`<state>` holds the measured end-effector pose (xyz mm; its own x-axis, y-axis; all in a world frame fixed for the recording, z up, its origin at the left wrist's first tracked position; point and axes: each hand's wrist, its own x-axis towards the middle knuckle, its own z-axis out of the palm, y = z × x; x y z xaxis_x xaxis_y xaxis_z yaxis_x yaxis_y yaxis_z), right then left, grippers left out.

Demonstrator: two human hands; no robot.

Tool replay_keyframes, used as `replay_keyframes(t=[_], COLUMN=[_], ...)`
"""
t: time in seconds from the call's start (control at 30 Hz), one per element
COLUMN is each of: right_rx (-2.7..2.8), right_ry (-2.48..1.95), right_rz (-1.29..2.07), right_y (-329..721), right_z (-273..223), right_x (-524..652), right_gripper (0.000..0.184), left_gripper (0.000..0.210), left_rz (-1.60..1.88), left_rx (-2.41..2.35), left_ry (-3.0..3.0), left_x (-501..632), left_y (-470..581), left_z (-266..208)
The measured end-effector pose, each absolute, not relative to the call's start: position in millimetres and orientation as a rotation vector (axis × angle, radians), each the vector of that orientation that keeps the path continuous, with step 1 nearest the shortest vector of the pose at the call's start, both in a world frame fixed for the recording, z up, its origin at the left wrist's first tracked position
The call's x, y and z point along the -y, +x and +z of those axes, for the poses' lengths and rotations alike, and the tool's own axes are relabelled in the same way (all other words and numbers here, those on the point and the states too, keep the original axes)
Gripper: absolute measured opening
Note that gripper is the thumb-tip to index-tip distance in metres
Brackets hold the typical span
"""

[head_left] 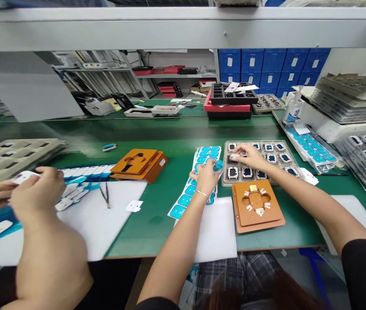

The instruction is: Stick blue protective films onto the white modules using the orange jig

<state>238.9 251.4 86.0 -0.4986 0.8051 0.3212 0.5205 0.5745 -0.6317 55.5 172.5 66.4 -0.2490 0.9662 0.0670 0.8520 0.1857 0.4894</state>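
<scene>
My left hand [206,175], with a thin band at the wrist, is over the sheets of blue adhesive film [184,200]. Its fingers pinch a blue film piece [218,165] beside the tray. Across from it, my right hand [250,155] reaches into the clear plastic tray [224,177] of white-rimmed dark frames [247,172]. The fingertips close on a small part in the left column, mostly covered by the fingers. Below the tray lies an orange fixture block [258,206] with a cut-out recess and white pads.
A co-worker's hands [37,189] hold a white piece at left, near tweezers [105,196] and another orange fixture [139,165]. White foam [216,232] lies before me. Stacked trays [357,97] and a pump bottle [293,107] stand right. A shelf beam [183,30] crosses above.
</scene>
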Motion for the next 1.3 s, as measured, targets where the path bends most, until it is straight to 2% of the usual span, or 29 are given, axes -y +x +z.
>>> replay_keyframes(t=[0.1, 0.3, 0.37, 0.5, 0.6, 0.83, 0.97, 1.1, 1.3], right_rx=[2.114, 1.952, 1.956, 2.116, 2.166, 2.186, 2.196, 2.265, 2.342], right_ry=[-0.995, -0.924, -0.959, -1.047, -1.077, -0.984, -0.907, -0.763, -0.692], right_rz=[0.717, 1.007, 1.045, 0.808, 0.749, 0.941, 0.811, 0.755, 0.822], right_y=[262.9, 321.7, 331.8, 335.8, 333.2, 333.1, 339.7, 346.6, 350.0], right_z=[96.0, 105.0, 102.9, 100.7, 99.8, 96.6, 104.7, 108.4, 97.3], right_x=[-225.7, -151.1, -133.2, -114.9, -109.2, -102.0, -110.9, -124.4, -137.3], right_gripper=[0.024, 0.026, 0.025, 0.025, 0.025, 0.022, 0.017, 0.012, 0.02], left_gripper=[0.032, 0.024, 0.021, 0.024, 0.025, 0.023, 0.021, 0.028, 0.026], left_rz=[0.703, 0.878, 0.957, 1.222, 1.19, 1.096, 1.022, 0.95, 0.9], left_rx=[-2.191, -2.03, -1.835, -1.139, -0.982, -0.963, -0.947, -0.939, -0.955], left_ry=[1.788, 1.984, 2.167, 2.726, 2.853, 2.83, 2.871, 2.888, 2.948], left_x=[-170.7, -144.3, -125.9, -96.6, -90.2, -91.6, -91.3, -92.1, -92.2], left_y=[56.7, 64.0, 69.0, 80.0, 85.9, 83.4, 80.6, 79.6, 78.3], left_z=[69.2, 85.3, 89.9, 93.8, 93.7, 98.7, 102.0, 100.9, 100.9])
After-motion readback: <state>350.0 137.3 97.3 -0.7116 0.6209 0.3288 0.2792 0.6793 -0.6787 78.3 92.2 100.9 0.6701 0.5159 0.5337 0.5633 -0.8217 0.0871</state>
